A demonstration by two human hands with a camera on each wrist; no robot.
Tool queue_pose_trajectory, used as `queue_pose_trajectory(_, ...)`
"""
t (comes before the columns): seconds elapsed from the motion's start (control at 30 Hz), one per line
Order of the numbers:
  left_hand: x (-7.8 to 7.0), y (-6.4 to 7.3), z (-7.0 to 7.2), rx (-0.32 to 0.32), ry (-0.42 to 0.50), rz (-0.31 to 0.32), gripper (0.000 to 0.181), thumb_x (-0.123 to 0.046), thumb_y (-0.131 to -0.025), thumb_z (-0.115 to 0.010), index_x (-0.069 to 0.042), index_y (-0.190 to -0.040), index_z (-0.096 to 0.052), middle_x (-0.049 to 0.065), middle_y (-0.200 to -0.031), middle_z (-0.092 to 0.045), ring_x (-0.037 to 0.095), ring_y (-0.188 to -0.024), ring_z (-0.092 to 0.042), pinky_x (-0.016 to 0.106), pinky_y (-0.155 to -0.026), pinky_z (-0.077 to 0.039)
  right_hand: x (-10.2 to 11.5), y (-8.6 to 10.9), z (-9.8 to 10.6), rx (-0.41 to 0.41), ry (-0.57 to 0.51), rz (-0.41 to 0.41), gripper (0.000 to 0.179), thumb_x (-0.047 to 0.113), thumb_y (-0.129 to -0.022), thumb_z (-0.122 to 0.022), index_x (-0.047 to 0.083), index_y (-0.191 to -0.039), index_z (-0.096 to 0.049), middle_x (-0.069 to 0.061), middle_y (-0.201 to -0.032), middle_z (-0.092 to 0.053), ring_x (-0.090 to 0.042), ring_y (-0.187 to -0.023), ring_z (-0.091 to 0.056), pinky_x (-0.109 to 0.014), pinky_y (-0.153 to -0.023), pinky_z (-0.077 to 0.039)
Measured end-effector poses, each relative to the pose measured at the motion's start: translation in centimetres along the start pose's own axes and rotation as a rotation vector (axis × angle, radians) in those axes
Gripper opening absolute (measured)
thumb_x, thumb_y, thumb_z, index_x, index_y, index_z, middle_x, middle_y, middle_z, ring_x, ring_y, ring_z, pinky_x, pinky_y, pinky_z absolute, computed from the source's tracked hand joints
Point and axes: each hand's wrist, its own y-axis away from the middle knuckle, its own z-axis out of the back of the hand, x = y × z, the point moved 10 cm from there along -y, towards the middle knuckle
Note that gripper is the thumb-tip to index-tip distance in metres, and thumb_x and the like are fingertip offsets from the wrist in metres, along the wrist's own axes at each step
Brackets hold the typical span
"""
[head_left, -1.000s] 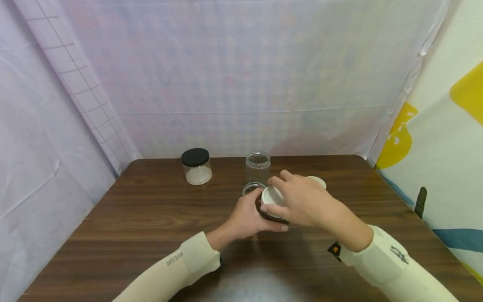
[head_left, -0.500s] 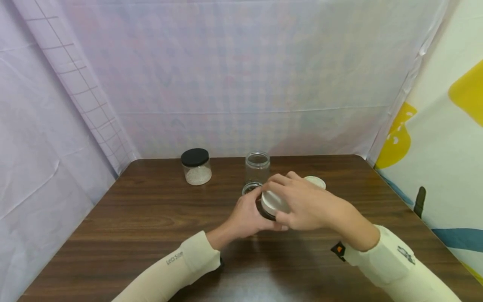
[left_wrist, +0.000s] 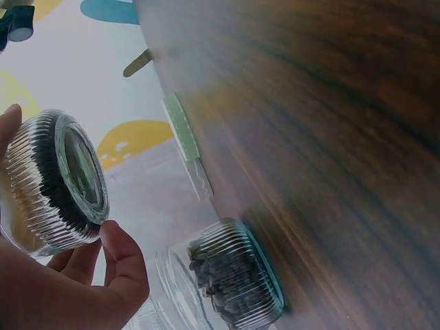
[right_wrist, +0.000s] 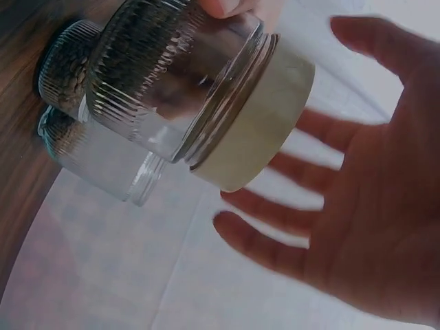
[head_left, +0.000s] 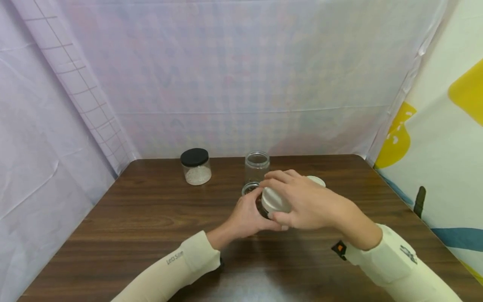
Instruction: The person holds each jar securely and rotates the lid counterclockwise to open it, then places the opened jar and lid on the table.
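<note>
Left hand (head_left: 245, 219) curled round jar (right_wrist: 155, 82), raised off table (head_left: 151, 222); dark grains inside. White lid (right_wrist: 265, 120) on jar's mouth. Right hand (head_left: 305, 202) at lid, fingers loosely spread; cannot tell whether fingertips touch. Beyond: two open jars (head_left: 257, 167).

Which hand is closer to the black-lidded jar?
The left hand. It grips another jar, to the right of the black-lidded jar and nearer the wearer; the right hand is farther right, at the gripped jar's pale lid.
</note>
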Motion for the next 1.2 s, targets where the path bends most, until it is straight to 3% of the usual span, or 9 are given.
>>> queue_pose_trajectory(0.1, -0.1, 0.0, -0.1, -0.001, 0.000, -0.003, 0.082, -0.050, -0.064, -0.094, -0.026, -0.132, -0.055, -0.011, -0.119, -0.064, 0.010, -0.106, -0.062, 0.031, -0.090, -0.053, -1.1, -0.1, 0.5, -0.053, 0.084, -0.135, 0.068, 0.065, -0.094, -0.054, 0.018, -0.143, -0.055, -0.005, -0.141, -0.055, -0.030, -0.117, -0.056, -0.047, -0.081, -0.055)
queue_pose_trajectory(0.23, -0.2, 0.0, -0.2, -0.028, -0.022, -0.013, 0.077, -0.049, -0.062, -0.096, -0.023, -0.125, -0.059, -0.010, -0.115, -0.065, 0.010, -0.105, -0.062, 0.031, -0.092, -0.052, -2.6, -0.2, 0.5, -0.031, 0.163, -0.320, 0.082, 0.079, -0.092, -0.041, 0.014, -0.140, -0.057, -0.012, -0.125, -0.058, -0.033, -0.098, -0.061, -0.050, -0.072, -0.055)
queue_pose_trajectory(0.4, -0.3, 0.0, -0.2, -0.032, -0.020, -0.029, 0.077, -0.046, -0.061, -0.097, -0.025, -0.125, -0.060, -0.011, -0.114, -0.066, 0.010, -0.105, -0.063, 0.030, -0.092, -0.052, -2.9, -0.3, -0.1, 0.037, 0.176, -0.383, 0.089, 0.086, -0.088, -0.037, 0.013, -0.132, -0.060, -0.013, -0.114, -0.059, -0.029, -0.080, -0.063, -0.050, -0.063, -0.055)
queue_pose_trajectory(0.53, -0.2, 0.0, -0.3, -0.004, -0.002, -0.018, 0.078, -0.046, -0.063, -0.096, -0.026, -0.128, -0.058, -0.013, -0.117, -0.066, 0.009, -0.106, -0.064, 0.030, -0.091, -0.053, -2.6, -0.4, -0.7, 0.068, 0.183, -0.362, 0.085, 0.086, -0.087, -0.038, 0.015, -0.129, -0.061, -0.011, -0.109, -0.061, -0.023, -0.069, -0.059, -0.044, -0.057, -0.051)
queue_pose_trajectory(0.7, -0.2, 0.0, -0.4, 0.019, 0.007, -0.014, 0.080, -0.046, -0.064, -0.095, -0.027, -0.131, -0.055, -0.013, -0.120, -0.065, 0.006, -0.106, -0.064, 0.028, -0.090, -0.054, -2.1, -0.5, -1.2, 0.068, 0.160, -0.310, 0.076, 0.079, -0.091, -0.045, 0.014, -0.128, -0.061, -0.011, -0.110, -0.063, -0.020, -0.067, -0.058, -0.040, -0.055, -0.048)
queue_pose_trajectory(1.0, -0.1, 0.0, -0.3, -0.012, -0.025, -0.004, 0.091, -0.051, -0.061, -0.095, -0.025, -0.137, -0.053, -0.011, -0.123, -0.065, 0.008, -0.109, -0.063, 0.030, -0.094, -0.053, -0.9, -0.6, -1.2, 0.022, 0.144, -0.163, 0.056, 0.054, -0.094, -0.058, 0.014, -0.134, -0.061, -0.008, -0.111, -0.061, -0.024, -0.088, -0.059, -0.036, -0.065, -0.049)
queue_pose_trajectory(1.2, 0.2, 0.1, -0.2, -0.009, -0.013, 0.020, 0.098, -0.050, -0.062, -0.095, -0.028, -0.144, -0.048, -0.009, -0.126, -0.063, 0.011, -0.108, -0.062, 0.031, -0.089, -0.054, 0.0, -0.4, -1.2, 0.048, 0.118, -0.044, 0.053, 0.040, -0.089, -0.062, 0.019, -0.138, -0.059, -0.006, -0.124, -0.060, -0.026, -0.098, -0.055, -0.039, -0.075, -0.049)
